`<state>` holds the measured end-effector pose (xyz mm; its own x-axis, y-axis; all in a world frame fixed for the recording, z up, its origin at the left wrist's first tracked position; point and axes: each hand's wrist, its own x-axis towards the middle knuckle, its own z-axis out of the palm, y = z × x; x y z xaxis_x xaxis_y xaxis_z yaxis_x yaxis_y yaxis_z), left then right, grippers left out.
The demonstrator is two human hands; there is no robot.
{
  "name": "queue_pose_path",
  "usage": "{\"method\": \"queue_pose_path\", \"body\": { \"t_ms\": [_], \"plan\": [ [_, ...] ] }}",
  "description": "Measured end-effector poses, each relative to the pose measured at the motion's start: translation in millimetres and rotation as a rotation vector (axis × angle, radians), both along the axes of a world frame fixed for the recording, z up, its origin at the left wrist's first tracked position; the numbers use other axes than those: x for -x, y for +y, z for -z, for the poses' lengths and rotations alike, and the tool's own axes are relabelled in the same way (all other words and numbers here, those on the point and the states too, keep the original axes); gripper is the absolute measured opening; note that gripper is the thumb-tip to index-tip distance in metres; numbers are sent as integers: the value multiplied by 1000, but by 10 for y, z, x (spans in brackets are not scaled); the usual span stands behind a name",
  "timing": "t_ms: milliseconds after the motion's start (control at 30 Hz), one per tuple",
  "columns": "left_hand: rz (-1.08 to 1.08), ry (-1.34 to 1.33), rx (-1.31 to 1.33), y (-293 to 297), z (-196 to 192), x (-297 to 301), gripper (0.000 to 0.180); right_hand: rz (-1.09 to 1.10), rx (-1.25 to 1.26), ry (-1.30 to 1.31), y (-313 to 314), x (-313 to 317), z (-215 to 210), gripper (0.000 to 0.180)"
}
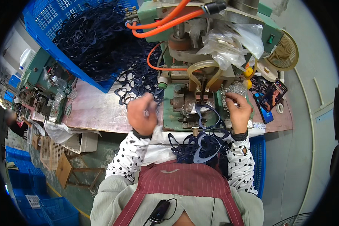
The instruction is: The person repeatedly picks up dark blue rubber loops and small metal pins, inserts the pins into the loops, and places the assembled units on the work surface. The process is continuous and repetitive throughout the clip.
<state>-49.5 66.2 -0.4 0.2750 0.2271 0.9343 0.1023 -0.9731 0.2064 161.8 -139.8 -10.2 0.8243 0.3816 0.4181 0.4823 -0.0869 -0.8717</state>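
Observation:
Near the middle of the bench, my left hand is curled and blurred, beside loose dark blue looped pieces shaped like eyeglass frames; what its fingers hold does not show. My right hand has thumb and fingertips drawn together at a heap of small silvery metal bits; anything pinched there is too small to make out. Between the hands stands a green bench press, with a dark blue looped frame hanging at its tool head, touched by neither hand. More such frames are piled in front of it, near my lap.
A blue crate heaped with dark frames tilts over the back left. Orange air hoses and a plastic bag hang on the press. On the right lie a phone, a small fan and a roll of tape.

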Motion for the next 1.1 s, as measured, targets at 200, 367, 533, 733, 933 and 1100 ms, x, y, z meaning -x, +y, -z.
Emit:
{"method": "queue_pose_path", "body": {
  "t_ms": [200,367,533,733,933,1100],
  "plan": [
    [474,237,-239,-536,-190,-206,36,-218,-13,79,124,402,-422,22],
    [722,294,-184,-678,-231,-318,41,-260,-30,209,181,485,-354,36],
    [824,312,-169,-662,-153,-325,41,-258,10,256,238,478,-435,44],
    [902,192,-342,-709,-260,-278,35,-313,-145,357,414,465,-354,55],
    [1010,289,-240,-642,-201,-420,42,-280,-148,261,309,365,-341,54],
    [1062,338,-262,-559,-47,-564,48,298,287,-217,-225,-524,453,36]
  ]
}}
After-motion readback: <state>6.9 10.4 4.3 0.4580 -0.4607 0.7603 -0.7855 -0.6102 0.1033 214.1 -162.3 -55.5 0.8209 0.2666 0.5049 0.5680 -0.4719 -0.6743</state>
